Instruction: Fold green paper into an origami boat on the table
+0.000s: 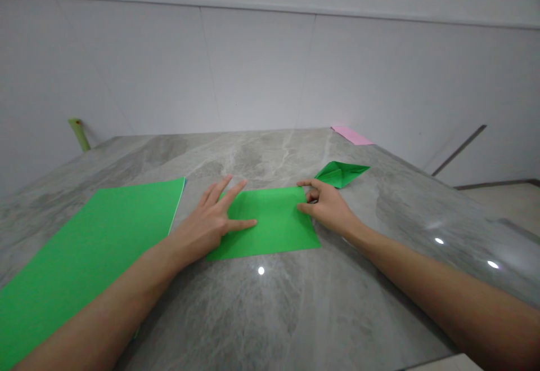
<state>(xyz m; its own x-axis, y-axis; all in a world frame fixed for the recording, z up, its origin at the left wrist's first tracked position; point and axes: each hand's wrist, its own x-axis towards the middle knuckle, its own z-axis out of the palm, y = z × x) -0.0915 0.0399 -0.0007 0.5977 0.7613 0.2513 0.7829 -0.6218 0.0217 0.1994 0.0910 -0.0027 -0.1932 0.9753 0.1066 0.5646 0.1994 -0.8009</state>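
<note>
A small green sheet of paper (274,222) lies on the grey marbled tabletop between my hands. My left hand (215,219) rests over its left part with fingers spread and the thumb stretched across the surface. At the right edge, near the far right corner, my right hand (323,205) has its fingers curled, thumb on the paper, gripping the edge. Just beyond the right hand sits a folded green paper piece (341,174) with pointed ends. To the left, under my left forearm, is a stack of larger green paper (105,236).
A pink paper (352,135) lies at the table's far right corner, by the white wall (261,67). Past the far left edge stands a light green object (79,133). A pale flat corner (451,363) shows at the bottom right. The tabletop (253,314) reflects several lights.
</note>
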